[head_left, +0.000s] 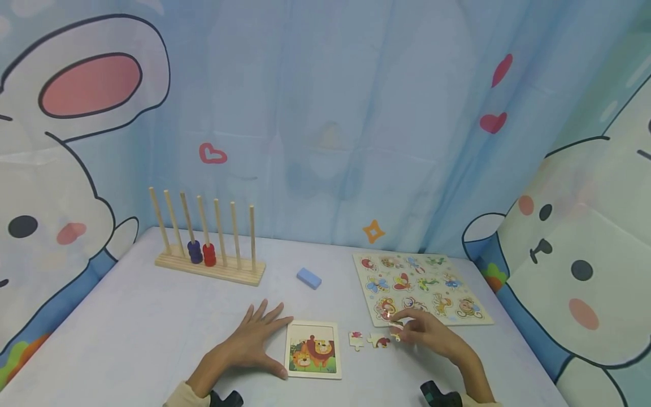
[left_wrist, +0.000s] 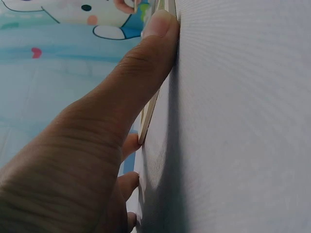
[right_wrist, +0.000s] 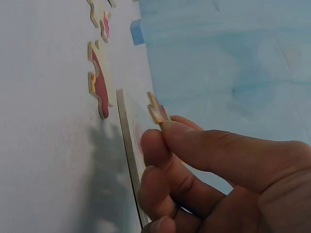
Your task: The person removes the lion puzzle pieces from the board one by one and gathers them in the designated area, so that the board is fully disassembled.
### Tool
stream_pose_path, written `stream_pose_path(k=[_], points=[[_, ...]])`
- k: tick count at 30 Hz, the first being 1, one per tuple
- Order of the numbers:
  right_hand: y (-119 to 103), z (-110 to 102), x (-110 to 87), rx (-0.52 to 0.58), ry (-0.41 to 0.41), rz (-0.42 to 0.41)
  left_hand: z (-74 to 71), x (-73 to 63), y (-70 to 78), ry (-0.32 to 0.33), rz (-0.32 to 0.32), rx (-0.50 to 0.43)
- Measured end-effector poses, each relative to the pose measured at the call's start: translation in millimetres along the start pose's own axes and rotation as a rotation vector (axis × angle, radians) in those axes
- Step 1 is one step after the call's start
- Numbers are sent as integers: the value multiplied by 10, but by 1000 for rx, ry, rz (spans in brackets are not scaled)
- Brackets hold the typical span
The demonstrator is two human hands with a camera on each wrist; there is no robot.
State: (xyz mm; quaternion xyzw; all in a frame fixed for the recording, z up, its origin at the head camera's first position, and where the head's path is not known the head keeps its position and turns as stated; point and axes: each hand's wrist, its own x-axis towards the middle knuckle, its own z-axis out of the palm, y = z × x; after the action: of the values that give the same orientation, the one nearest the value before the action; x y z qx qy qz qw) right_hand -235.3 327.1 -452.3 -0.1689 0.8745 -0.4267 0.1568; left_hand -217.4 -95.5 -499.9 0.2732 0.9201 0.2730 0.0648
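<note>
My left hand [head_left: 252,342] lies with fingers spread beside a small framed jigsaw puzzle [head_left: 313,327]. Its thumb and index finger touch the frame's left corners; in the left wrist view the thumb [left_wrist: 141,60] reaches along the frame's edge. A lion picture fills the lower part of the frame, while the upper part shows bare wood. My right hand [head_left: 427,333] pinches a small jigsaw piece [right_wrist: 158,110] between thumb and fingers, raised above the table. Two loose pieces lie between the hands, one with dark red [head_left: 378,340] and one with a pink patch [head_left: 356,338].
Behind the right hand lies a wooden peg board with insect and animal pictures [head_left: 422,285]. A blue block [head_left: 309,278] rests mid-table. At the back left stands a wooden rack of pegs [head_left: 211,271] with purple and red beads. A patterned curtain [head_left: 325,113] hangs behind the table.
</note>
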Motion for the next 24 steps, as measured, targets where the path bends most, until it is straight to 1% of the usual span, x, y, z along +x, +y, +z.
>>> stream_pose_path(k=[3, 12, 24], points=[[30, -14, -21, 4, -23, 34, 5, 0, -4, -1, 1, -3], [110, -19, -41, 9, -90, 56, -2, -4, 5, -3, 4, -2], [57, 14, -52, -12, -75, 101, -14, 0, 10, -6, 5, 13]])
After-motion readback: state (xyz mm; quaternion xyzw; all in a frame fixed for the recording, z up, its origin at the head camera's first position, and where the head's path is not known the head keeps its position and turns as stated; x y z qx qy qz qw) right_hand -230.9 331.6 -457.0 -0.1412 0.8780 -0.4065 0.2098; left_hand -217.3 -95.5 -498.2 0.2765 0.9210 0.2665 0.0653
